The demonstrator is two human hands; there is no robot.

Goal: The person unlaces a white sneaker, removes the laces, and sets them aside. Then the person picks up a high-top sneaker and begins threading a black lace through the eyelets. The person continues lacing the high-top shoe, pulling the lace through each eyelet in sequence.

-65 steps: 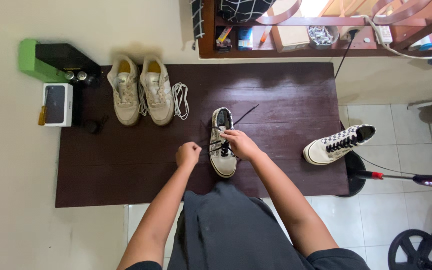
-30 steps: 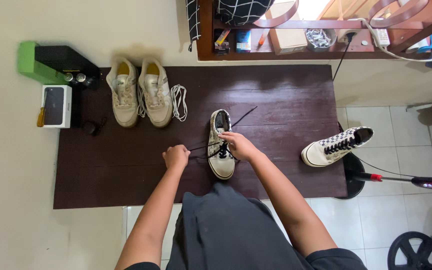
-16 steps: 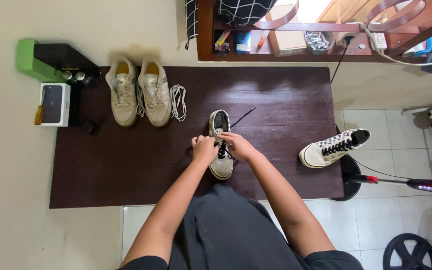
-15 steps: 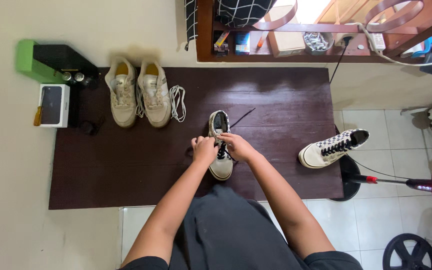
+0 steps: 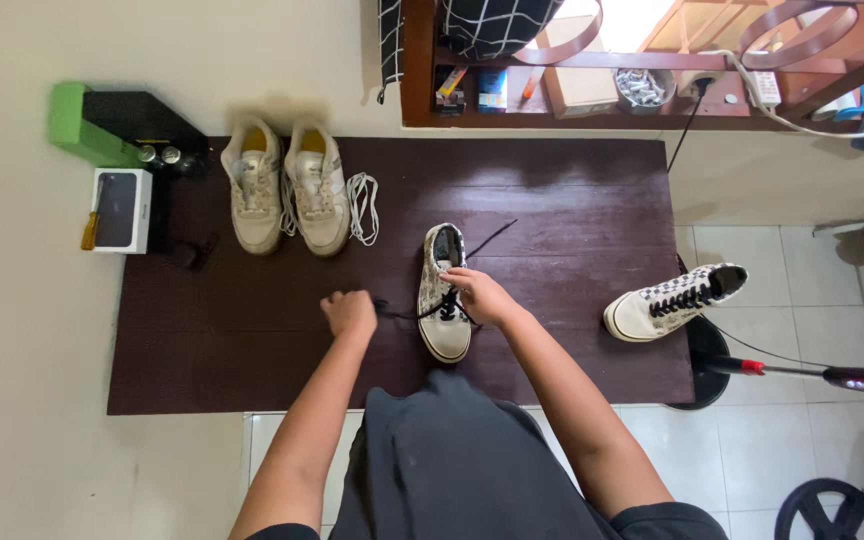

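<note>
Left hand (image 5: 349, 312) closed in fist, gripping black lace (image 5: 400, 314), pulling it taut leftward. Right hand (image 5: 479, 296) pinching lace at eyelets, pressing on checkered sneaker (image 5: 445, 300) sitting mid dark wooden board (image 5: 252, 340).

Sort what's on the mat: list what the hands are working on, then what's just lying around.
In hand:
- checkered shoe, held by right hand
- black lace, pulled by left hand

Lying about:
- second checkered shoe
- cream sneaker pair
- loose white lace
- white box
- green box
</note>
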